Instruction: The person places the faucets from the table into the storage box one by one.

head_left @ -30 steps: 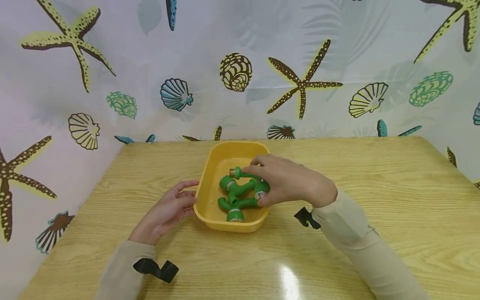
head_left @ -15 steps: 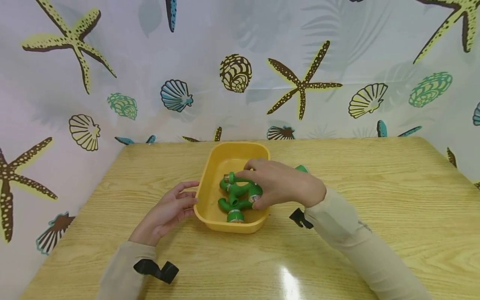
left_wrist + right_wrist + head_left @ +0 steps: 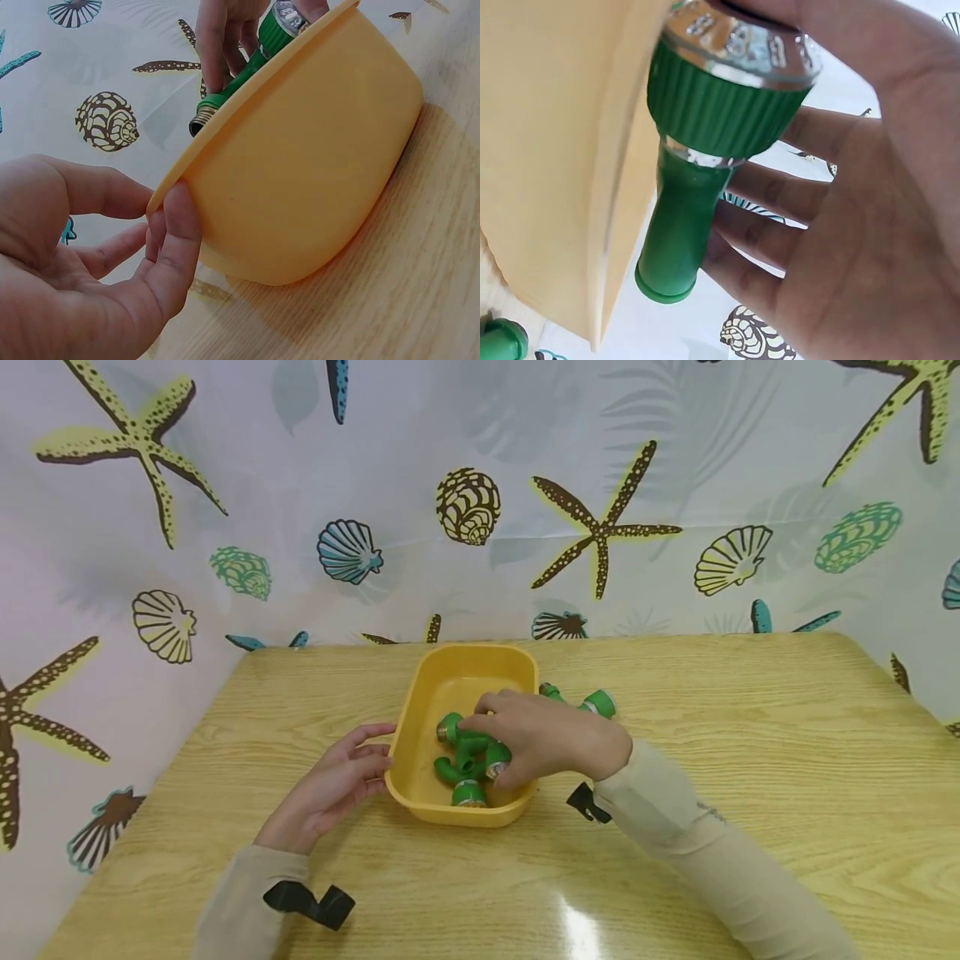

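Note:
My right hand (image 3: 551, 735) is over the right side of a yellow plastic bin (image 3: 405, 777). It grips a green plastic tap (image 3: 712, 105) with a ribbed knob and silvery cap; in the left wrist view its brass threaded end shows above the rim. The fingers hide part of the tap in the head view. Below it in the bin lies another green tap (image 3: 468, 792), partly covered, and how many lie there I cannot tell. At the bin's left side, my left hand (image 3: 330, 789) pinches the rim between thumb and fingers, as the left wrist view shows.
One more green tap (image 3: 598, 702) lies on the wooden table (image 3: 712, 710) just right of the bin, partly behind my right hand. A pale cloth (image 3: 420, 427) printed with shells and starfish hangs behind and beside the table.
My right hand has moved left and slightly down with the tap, further over the bin. The tap on the table at right has come into view. My left hand has stayed at the rim.

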A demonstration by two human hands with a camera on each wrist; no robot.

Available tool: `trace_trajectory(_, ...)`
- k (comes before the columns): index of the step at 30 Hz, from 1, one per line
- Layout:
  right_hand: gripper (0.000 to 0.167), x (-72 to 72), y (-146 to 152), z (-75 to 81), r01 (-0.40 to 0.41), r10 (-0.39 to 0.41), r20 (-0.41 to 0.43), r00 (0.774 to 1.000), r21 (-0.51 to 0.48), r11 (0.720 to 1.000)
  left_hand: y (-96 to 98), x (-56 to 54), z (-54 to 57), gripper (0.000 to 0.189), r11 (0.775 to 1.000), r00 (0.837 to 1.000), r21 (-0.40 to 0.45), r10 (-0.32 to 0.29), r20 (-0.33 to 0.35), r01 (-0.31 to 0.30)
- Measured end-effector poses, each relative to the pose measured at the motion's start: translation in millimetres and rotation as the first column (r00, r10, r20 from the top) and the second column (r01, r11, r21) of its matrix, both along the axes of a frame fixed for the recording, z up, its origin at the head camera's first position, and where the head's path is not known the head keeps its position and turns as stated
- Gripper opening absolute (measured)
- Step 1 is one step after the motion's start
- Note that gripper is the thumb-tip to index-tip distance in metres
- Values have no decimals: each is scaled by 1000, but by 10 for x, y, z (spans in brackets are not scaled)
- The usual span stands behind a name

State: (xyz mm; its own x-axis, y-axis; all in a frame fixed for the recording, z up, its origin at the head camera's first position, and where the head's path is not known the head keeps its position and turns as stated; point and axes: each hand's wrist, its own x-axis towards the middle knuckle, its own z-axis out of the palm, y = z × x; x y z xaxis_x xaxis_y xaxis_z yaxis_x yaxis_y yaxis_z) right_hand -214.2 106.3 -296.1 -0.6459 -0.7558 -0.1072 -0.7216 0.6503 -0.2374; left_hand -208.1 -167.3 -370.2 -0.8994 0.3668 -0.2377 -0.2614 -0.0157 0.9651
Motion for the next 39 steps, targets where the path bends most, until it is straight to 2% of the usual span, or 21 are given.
trace_trajectory(11,68,31,-106,-91,-3,3,58,998,13,1000,-46,40,-22,52,1000,1000,-6,2,16,-2)
trace_trajectory(17,65,36,-133,-154,-9,7,30,1000,45,999,-45,52,-39,53,1000,1000,-5,-5,10,5)
trace_trajectory(29,62,-3,-165,-180,-12,10,21,1000,77,997,-28,37,0,53,1000,1000,2,-8,-1,8)
trace_trajectory(39,72,-38,-163,-215,68,-72,66,995,73,995,-16,20,5,52,1000,1000,17,-20,-13,21)
